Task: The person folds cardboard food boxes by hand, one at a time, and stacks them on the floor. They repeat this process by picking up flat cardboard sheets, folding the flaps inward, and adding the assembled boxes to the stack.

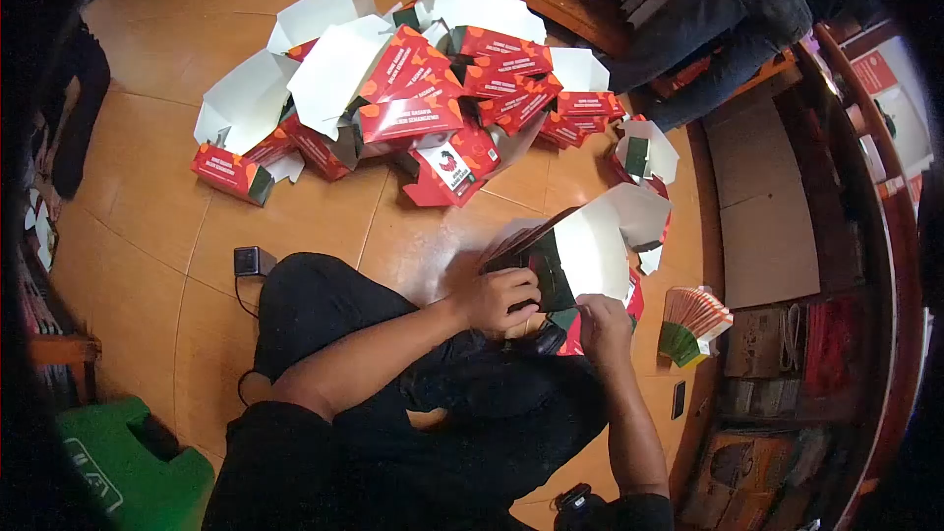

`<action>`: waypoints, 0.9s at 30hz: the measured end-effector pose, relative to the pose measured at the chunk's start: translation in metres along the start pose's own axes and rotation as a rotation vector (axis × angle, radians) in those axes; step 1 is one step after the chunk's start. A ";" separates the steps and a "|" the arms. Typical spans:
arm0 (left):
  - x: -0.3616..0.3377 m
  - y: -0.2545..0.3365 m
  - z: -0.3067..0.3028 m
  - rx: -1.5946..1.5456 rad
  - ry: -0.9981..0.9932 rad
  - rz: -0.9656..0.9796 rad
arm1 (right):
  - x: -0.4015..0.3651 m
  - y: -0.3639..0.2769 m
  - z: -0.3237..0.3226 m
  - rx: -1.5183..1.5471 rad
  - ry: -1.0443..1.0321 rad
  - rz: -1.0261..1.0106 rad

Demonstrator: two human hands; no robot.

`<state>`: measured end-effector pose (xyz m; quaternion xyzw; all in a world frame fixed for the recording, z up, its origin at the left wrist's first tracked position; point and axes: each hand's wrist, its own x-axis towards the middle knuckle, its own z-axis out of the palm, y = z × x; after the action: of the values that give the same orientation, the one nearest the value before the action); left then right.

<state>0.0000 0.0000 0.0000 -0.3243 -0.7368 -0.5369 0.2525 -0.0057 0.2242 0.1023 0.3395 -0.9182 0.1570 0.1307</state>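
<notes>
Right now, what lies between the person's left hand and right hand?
In the head view, a dark green panel of an open carton lies between the left hand and the right hand.

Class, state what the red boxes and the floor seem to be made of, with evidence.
Red boxes: probably thin card, glossy-printed outside, plain white inside, with crisp folds.
Floor: probably glazed tile, given its soft shine and thin joint lines.

One head-worn view looks forward and steeply down over the lap.
</notes>
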 end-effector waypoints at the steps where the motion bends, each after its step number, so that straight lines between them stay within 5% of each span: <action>1: 0.000 0.000 -0.001 -0.005 0.007 0.005 | 0.001 -0.003 0.002 -0.029 0.005 0.027; 19: -0.001 -0.003 -0.001 -0.028 -0.072 0.058 | 0.010 -0.037 0.014 -0.119 -0.096 0.066; 24: 0.001 0.003 -0.006 0.307 -0.039 0.076 | 0.018 -0.036 0.008 -0.154 -0.182 0.013; 27: -0.001 0.000 -0.003 0.314 -0.112 0.097 | 0.045 -0.037 0.001 0.043 -0.424 0.279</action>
<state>0.0008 -0.0029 0.0005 -0.3456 -0.8080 -0.3833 0.2844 -0.0144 0.1704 0.1245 0.2375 -0.9595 0.1185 -0.0948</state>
